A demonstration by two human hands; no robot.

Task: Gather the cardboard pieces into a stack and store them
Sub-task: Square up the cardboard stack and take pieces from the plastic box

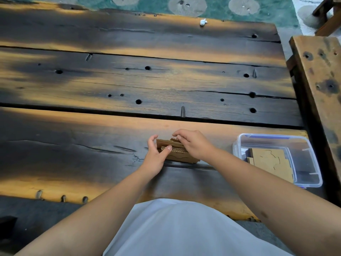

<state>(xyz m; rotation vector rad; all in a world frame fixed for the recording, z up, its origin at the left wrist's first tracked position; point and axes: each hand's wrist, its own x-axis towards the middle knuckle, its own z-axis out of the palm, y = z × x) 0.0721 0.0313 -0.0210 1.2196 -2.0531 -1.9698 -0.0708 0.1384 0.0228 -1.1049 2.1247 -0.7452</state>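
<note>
A small stack of brown cardboard pieces (178, 153) lies on the dark wooden table (110, 85), near its front edge. My left hand (156, 156) grips the stack's left end, thumb pressed on its front edge and fingers curled over the back. My right hand (193, 143) rests on top of the stack's right side, fingers bent down onto the upper pieces. To the right stands a clear plastic box (302, 145) with a blue rim. Inside it lie more cardboard pieces (271, 159).
A wooden bench (321, 74) runs along the table's right side, close to the box. A small white crumpled scrap (203, 22) sits at the table's far edge. Green patterned carpet (217, 10) lies beyond the table. The planks have holes and gaps.
</note>
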